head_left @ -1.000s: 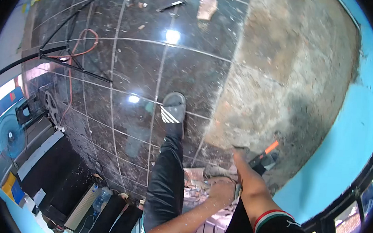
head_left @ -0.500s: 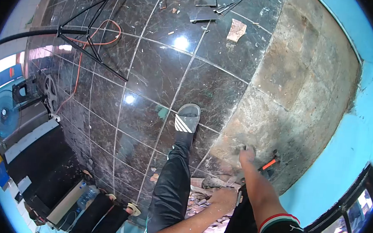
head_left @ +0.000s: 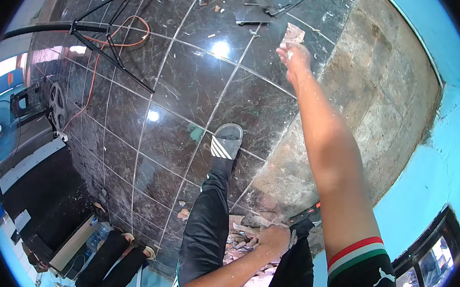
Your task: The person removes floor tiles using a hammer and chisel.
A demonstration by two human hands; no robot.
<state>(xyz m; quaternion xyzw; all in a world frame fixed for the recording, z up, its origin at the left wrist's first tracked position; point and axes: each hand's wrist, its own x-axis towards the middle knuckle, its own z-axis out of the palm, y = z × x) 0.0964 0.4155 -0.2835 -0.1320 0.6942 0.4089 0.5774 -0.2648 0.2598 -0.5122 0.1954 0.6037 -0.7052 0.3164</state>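
Observation:
My right hand (head_left: 295,58) is stretched far forward over the dark tiles, right beside a broken light tile piece (head_left: 293,34); its fingers are apart. Close to my knee, my left hand (head_left: 276,240) is low over a heap of rubble (head_left: 240,240); a thin pale edge shows beside it, and its fingers are mostly hidden. Partly covered by my arm and knee, a tool with a black and orange handle (head_left: 310,210) lies on the bare concrete.
Dark broken tiles (head_left: 252,14) lie at the top. A black metal frame (head_left: 113,55) and an orange cable (head_left: 94,80) are at the left. Another person's legs (head_left: 117,263) are at lower left. A blue wall (head_left: 395,219) bounds the right. My sandaled foot (head_left: 227,140) rests on tile.
My right hand has moved from the concrete near the orange-handled tool, forward to the light tile piece. My left hand stays near the rubble. The view has shifted slightly.

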